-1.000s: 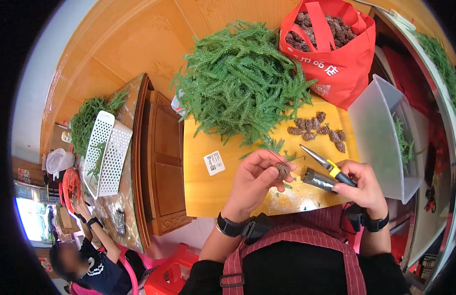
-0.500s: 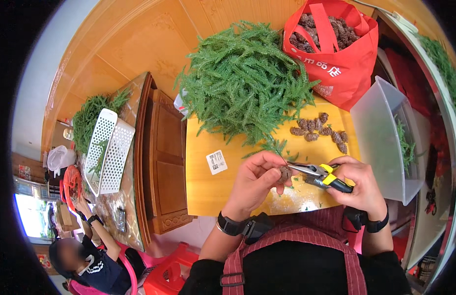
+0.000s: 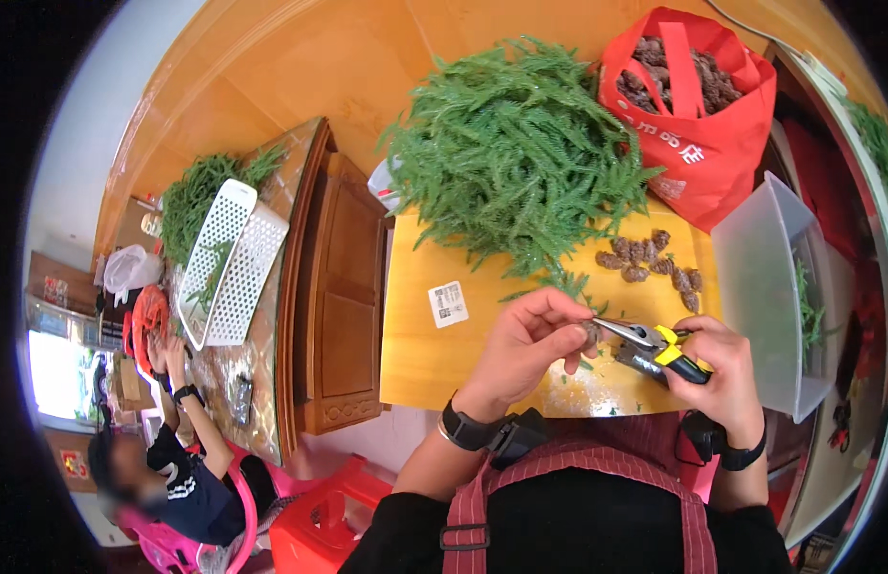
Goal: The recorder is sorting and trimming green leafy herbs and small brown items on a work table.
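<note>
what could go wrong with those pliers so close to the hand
The pliers in the right hand have their nose beside the left hand's fingers, so a slip might pinch one. The small pine cone those fingers hold could twist loose. The dark cylinder lying by the pliers might get knocked.

The left forearm (image 3: 436, 467) slants toward one o'clock; the left hand (image 3: 532, 342) pinches thumb against fingers (image 3: 565, 340), tips aimed at three o'clock. The right hand (image 3: 720, 371), at the left's three o'clock, curls in a grip, the right forearm (image 3: 741, 486) pointing toward twelve.
</note>
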`<state>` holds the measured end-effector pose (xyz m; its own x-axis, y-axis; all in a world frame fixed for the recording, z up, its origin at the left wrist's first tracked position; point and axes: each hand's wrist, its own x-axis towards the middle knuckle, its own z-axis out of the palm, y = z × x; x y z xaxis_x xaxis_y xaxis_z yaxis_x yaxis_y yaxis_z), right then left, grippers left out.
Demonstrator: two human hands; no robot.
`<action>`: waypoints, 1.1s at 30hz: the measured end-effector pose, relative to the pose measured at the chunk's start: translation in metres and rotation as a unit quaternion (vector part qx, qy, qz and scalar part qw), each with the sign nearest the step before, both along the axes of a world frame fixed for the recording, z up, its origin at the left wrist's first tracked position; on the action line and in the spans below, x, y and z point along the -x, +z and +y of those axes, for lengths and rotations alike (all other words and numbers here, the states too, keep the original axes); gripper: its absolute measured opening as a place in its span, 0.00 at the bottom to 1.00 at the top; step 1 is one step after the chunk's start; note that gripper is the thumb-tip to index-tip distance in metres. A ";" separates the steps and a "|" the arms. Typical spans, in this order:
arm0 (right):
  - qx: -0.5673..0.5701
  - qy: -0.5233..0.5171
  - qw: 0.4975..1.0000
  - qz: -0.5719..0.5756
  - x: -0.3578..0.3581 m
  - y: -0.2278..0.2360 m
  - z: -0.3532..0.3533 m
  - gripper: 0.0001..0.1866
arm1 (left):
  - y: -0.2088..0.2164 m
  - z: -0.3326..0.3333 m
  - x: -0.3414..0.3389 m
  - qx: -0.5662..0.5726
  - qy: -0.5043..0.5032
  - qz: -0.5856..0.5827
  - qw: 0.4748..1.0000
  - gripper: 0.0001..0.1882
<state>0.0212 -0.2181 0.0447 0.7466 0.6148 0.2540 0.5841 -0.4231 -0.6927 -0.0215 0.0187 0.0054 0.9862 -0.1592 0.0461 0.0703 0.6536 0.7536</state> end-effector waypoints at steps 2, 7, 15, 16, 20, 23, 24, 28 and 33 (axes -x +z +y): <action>0.004 -0.011 1.000 -0.001 0.002 0.000 0.003 0.12 | -0.003 0.000 0.001 -0.007 0.019 -0.011 1.000 0.08; 0.002 -0.062 0.998 -0.007 0.005 0.006 0.009 0.08 | 0.000 -0.007 0.001 -0.084 0.098 -0.053 0.990 0.10; -0.009 -0.051 0.999 -0.016 0.001 0.001 0.007 0.08 | 0.014 -0.003 0.000 0.027 0.011 0.071 0.997 0.08; -0.012 -0.047 0.999 -0.013 0.001 0.002 0.007 0.07 | 0.015 -0.002 0.000 0.027 0.010 0.071 0.997 0.08; -0.017 -0.029 0.999 -0.016 0.001 0.002 0.008 0.07 | 0.010 0.002 -0.001 -0.016 -0.023 0.081 0.996 0.11; -0.015 -0.035 0.999 -0.016 0.002 -0.001 0.008 0.08 | 0.003 0.001 0.000 -0.007 -0.010 0.089 0.996 0.09; -0.019 -0.038 0.999 -0.014 0.003 -0.002 0.008 0.09 | 0.001 0.000 0.000 -0.009 0.014 0.094 0.995 0.09; -0.023 -0.046 0.999 0.002 0.003 -0.007 0.009 0.10 | 0.004 -0.001 0.000 -0.017 0.047 0.071 0.996 0.09; -0.010 -0.065 0.997 0.027 0.005 -0.008 0.010 0.09 | 0.004 -0.005 -0.001 -0.106 0.142 -0.026 0.984 0.10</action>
